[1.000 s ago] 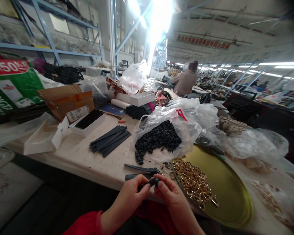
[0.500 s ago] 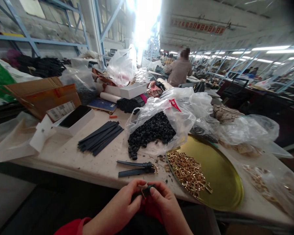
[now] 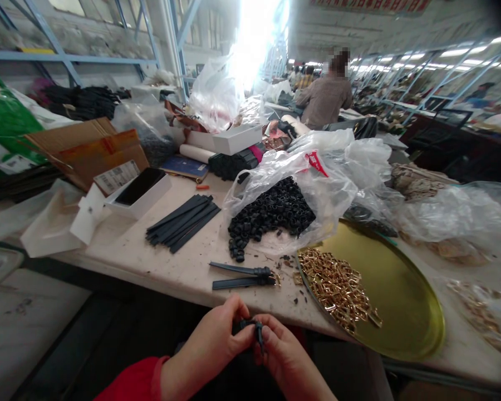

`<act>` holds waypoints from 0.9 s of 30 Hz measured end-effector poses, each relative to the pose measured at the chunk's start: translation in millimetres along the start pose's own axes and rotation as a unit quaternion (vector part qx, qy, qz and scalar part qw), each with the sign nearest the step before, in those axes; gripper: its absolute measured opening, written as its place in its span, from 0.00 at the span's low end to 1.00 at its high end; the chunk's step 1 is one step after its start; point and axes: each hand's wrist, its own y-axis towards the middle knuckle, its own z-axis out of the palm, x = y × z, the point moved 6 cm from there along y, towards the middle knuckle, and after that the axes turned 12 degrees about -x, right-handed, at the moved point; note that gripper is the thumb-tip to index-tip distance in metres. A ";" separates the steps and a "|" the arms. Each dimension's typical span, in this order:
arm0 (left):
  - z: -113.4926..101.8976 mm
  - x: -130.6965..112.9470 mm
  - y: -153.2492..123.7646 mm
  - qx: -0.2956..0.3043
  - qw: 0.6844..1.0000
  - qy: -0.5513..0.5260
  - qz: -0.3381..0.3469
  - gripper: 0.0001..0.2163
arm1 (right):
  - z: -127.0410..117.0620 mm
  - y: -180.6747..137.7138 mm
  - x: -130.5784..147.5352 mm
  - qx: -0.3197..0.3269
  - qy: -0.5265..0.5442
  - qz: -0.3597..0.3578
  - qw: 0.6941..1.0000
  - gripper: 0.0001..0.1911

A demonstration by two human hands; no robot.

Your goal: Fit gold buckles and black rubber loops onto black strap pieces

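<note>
My left hand [image 3: 219, 337] and my right hand [image 3: 281, 353] meet below the table's front edge, both pinched on a dark strap with a small black loop [image 3: 254, 328] between the fingertips. Just beyond them two finished dark straps with buckles [image 3: 244, 276] lie on the table. A heap of black loops [image 3: 271, 214] spills from a clear plastic bag. To the right a round gold tray [image 3: 401, 301] holds a pile of gold buckles [image 3: 338, 289].
A bundle of plain dark straps [image 3: 183, 223] lies left of the loops. Behind are an open white box [image 3: 140, 195], a cardboard box [image 3: 87, 147], more plastic bags [image 3: 442, 217] and blue shelving. A person [image 3: 325, 97] sits further along the table with their back to me.
My hands stay together on the strap and loop, working it slightly. The view has shifted a little downward and left.
</note>
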 end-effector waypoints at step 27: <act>17.9 9.3 -43.2 0.122 0.898 -0.377 -0.190 0.18 | -6.4 -30.6 24.8 -0.113 -0.401 -0.267 0.869 0.09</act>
